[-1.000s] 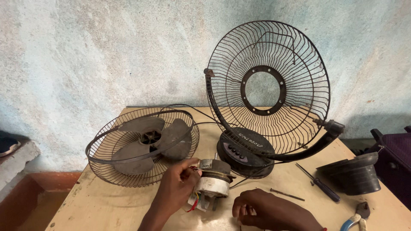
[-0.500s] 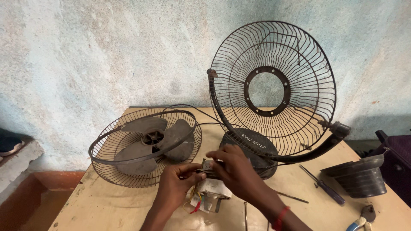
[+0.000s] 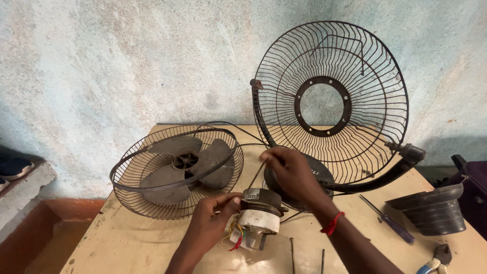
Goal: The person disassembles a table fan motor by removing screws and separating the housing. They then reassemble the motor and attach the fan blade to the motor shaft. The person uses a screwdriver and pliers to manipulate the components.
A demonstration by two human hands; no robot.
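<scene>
A small fan motor (image 3: 261,212) with a white body, dark top and coloured wires sits on the wooden table (image 3: 127,243). My left hand (image 3: 212,220) grips its left side. My right hand (image 3: 290,171) is above it, fingers pinched on a thin metal rod (image 3: 255,175) that rises from the motor's top. Behind the hands stands an upright black wire fan guard (image 3: 350,96) on its round base. A second guard (image 3: 175,170) lies to the left with a grey fan blade (image 3: 185,162) inside it.
A blue-handled screwdriver (image 3: 388,220) and a black ribbed plastic cover (image 3: 431,208) lie at the right. Pliers (image 3: 436,259) sit near the front right corner. Two thin rods (image 3: 293,253) lie by the motor. A pale rough wall rises behind the table.
My right hand rose from the table to the motor's top and now pulls a thin rod up and away. The left hand stays on the motor's side.
</scene>
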